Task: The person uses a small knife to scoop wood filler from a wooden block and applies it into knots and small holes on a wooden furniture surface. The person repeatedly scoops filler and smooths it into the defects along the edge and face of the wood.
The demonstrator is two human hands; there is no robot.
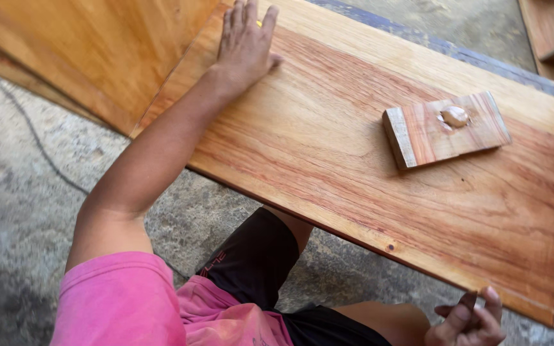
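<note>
The left hand (245,40) lies open, fingers spread flat on the far end of a long reddish wooden board (354,160) that rests over the concrete floor (27,192). The right hand (469,320) hovers just off the board's near edge, fingers loosely curled with nothing in them. Mid-board sits a small wooden block (431,134) carrying a dab of pale putty (454,116) on top.

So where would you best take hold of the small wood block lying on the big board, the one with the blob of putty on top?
Probably by its two long edges, pinched from above near the pale cut end. The small wood block lies flat on the big board, so only its sides are free, and the putty blob sits toward the far end.
</note>
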